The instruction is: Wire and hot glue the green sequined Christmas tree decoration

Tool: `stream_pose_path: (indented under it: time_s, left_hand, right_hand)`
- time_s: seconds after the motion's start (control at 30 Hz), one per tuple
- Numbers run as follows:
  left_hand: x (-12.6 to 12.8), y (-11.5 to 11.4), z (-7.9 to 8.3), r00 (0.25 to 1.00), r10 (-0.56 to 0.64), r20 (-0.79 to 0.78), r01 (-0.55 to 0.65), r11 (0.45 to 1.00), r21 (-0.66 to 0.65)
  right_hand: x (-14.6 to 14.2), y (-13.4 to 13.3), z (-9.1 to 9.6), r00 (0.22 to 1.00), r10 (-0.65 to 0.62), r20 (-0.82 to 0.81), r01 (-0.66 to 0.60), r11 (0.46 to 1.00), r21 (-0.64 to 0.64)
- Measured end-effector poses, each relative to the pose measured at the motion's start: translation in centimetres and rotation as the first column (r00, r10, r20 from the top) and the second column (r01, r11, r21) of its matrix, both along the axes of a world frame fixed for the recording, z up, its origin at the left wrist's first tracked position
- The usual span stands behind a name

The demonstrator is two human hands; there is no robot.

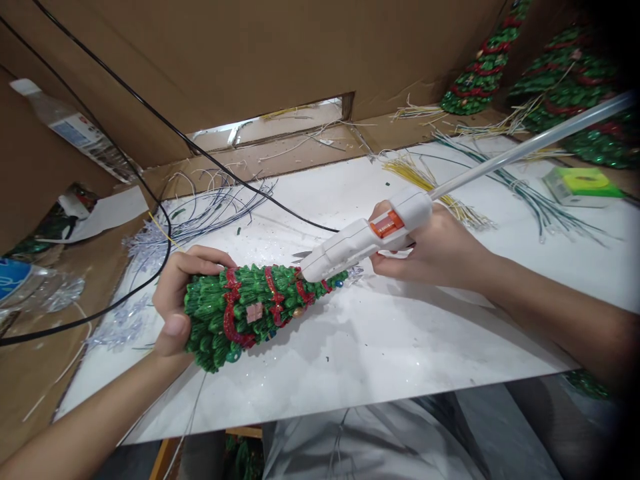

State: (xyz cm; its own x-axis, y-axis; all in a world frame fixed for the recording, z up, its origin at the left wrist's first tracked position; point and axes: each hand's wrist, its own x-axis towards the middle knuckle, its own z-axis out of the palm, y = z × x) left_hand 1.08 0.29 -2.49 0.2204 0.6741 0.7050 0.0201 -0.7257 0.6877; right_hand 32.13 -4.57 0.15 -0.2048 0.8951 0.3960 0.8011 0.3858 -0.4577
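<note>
My left hand (175,300) grips a small green Christmas tree figurine (260,300) by its wide base. The tree lies tilted on its side, its tip toward the right, with red garlands and a pink square on it. In my right hand (425,250) is a white hot glue gun (350,247) with an orange window and a long clear glue stick (530,147) sticking out of its back. The gun's nozzle end is at the upper side of the tree, near its tip; whether it touches cannot be told. Behind the nozzle shows a pointed metal blade (301,255).
A white board (360,353) covers the work surface. Blue wires (215,207), yellow wires (425,187) and green wires (520,187) lie at the back. More trees (480,73) stand back right near a green-yellow box (583,187). A black cable (165,123) crosses left; bottles (75,130) lie there.
</note>
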Motion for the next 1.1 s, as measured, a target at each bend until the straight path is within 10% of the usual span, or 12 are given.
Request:
stream_pose_path:
  time_s: [1.1]
  left_hand:
    - [0.2, 0.4, -0.3, 0.999, -0.038, 0.001, 0.038, 0.995, 0.097]
  right_hand:
    - [0.3, -0.1, 1.2, 0.995, 0.035, 0.096, -0.037, 0.999, 0.015]
